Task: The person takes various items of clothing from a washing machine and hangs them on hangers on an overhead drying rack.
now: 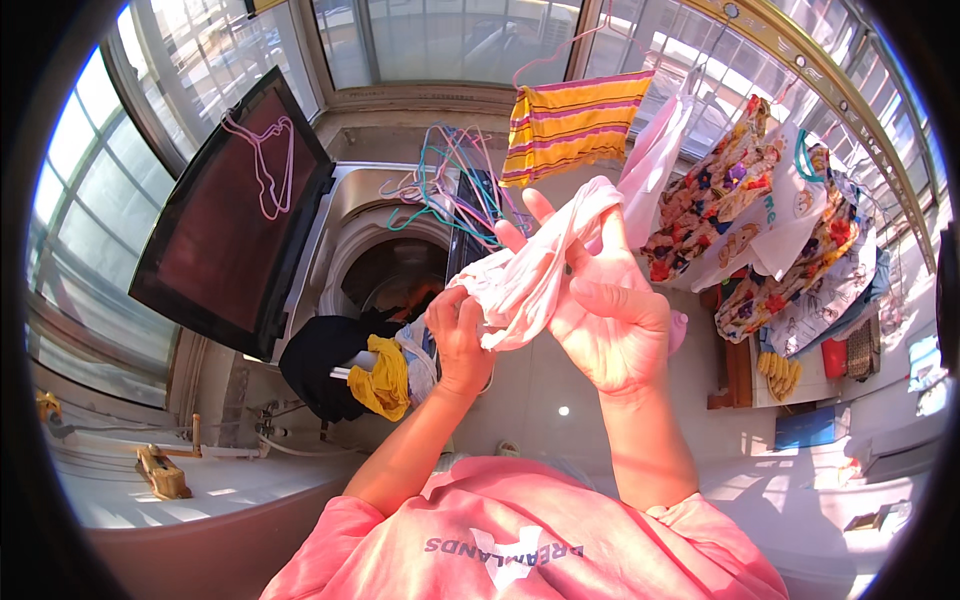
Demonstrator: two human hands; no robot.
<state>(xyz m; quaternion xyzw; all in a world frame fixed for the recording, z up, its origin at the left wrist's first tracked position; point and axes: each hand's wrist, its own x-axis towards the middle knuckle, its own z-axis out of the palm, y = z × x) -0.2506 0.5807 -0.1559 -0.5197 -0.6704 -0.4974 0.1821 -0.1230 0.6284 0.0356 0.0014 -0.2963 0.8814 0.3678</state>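
A twisted, pale pink cloth, apparently a thin garment, stretches between my hands in front of my chest. My left hand pinches its lower left end with bent fingers. The other end loops over the fingers of my right hand, whose palm faces me with thumb and fingers spread. Below my left hand, a yellow cloth, a black cloth and a whitish cloth hang at the front of a top-loading washing machine. Its tub holds dark and orange-red items, partly in shadow.
The raised lid carries pink hangers. Tangled hangers lie on the machine's right side. A striped yellow towel and several garments, including a floral one, hang at right. A low cabinet stands below them.
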